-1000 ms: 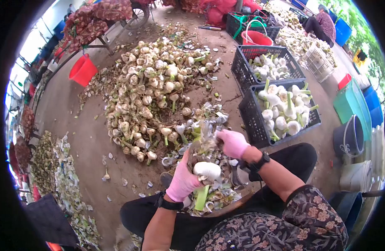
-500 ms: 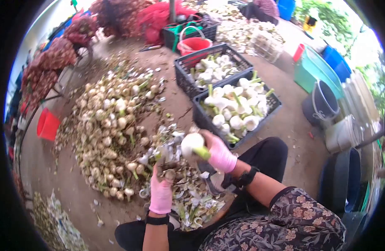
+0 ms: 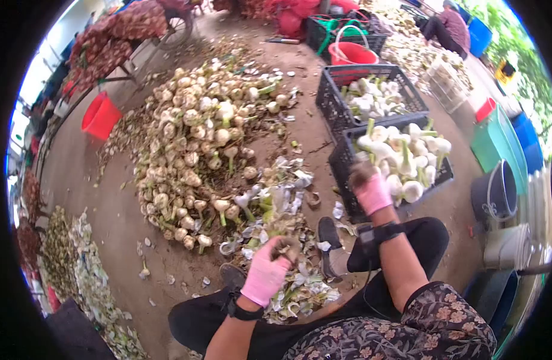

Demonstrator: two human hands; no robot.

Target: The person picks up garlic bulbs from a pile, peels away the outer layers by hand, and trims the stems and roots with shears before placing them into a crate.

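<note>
My left hand point(image 3: 272, 267), in a pink glove with soiled fingertips, is curled above the peeled skins point(image 3: 300, 282); what it holds, if anything, is too small to make out. My right hand point(image 3: 370, 187), gloved alike and blurred, is at the left edge of the near black crate point(image 3: 348, 195). White trimmed bulbs point(image 3: 412, 191) fill that crate, just right of the hand. Whether the right fingers hold anything is hidden by blur. A big heap of unpeeled bulbs point(image 3: 192, 144) lies on the ground to the left.
Behind the near crate is another black crate point(image 3: 330, 114) of bulbs, then a red bucket point(image 3: 354, 55). Another red bucket point(image 3: 101, 117) stands left. Tubs and a dark bucket point(image 3: 495, 192) line the right. A person point(image 3: 450, 29) sits at the back right.
The white bulb has left my right hand, which has moved right to the near crate. My left hand has curled its fingers. The view has swung left.
</note>
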